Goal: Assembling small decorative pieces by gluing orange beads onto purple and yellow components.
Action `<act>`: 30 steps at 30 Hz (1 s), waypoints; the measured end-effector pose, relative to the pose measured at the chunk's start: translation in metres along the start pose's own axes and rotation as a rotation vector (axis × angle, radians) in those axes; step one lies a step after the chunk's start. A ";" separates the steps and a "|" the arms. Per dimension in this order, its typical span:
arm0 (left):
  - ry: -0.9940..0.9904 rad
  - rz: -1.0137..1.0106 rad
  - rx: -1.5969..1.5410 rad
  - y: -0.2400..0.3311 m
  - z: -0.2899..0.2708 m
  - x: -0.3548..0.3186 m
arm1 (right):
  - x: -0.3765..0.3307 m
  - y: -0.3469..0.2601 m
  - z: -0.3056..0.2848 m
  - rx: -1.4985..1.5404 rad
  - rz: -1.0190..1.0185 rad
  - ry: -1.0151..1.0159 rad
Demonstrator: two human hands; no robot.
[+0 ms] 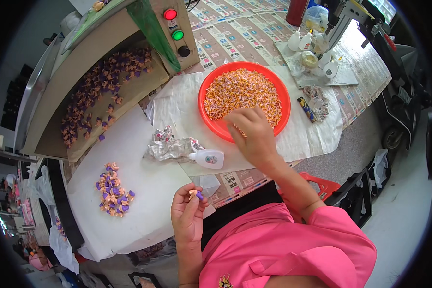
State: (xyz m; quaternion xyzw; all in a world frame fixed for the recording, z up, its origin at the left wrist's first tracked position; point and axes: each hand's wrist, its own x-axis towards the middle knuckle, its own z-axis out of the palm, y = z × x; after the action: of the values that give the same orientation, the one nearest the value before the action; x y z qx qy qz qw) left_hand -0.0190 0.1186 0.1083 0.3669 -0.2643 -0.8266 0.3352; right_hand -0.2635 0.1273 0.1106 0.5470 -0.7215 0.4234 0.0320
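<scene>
Holding a small peach-and-purple figure (195, 194) in the left hand (187, 214), clamped between thumb and fingers, purple end to the right. Left of that, having a heap of like figures (113, 193) on the white-covered counter (151, 209). Farther out, hovering with the right hand (255, 132) over the near rim of a red basin (202, 101), fingers bent — cannot tell whether together or apart — above small orange-and-pale pieces (242, 91), lying every which way beneath and beyond, nearer to this hand than to the left.
</scene>
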 end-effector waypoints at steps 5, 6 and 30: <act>-0.050 0.001 -0.027 0.010 0.005 -0.022 | 0.042 0.008 -0.004 -0.128 -0.041 -0.172; -0.039 -0.005 -0.016 0.012 0.006 -0.026 | 0.050 0.004 -0.002 -0.136 -0.058 -0.223; -0.102 0.031 -0.041 0.037 -0.092 -0.007 | -0.060 -0.117 0.069 0.916 0.370 -0.654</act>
State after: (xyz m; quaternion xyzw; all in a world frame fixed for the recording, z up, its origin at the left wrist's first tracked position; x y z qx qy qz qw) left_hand 0.0695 0.0822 0.0826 0.3130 -0.2698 -0.8442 0.3415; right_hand -0.1155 0.1238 0.1029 0.4724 -0.5210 0.4995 -0.5058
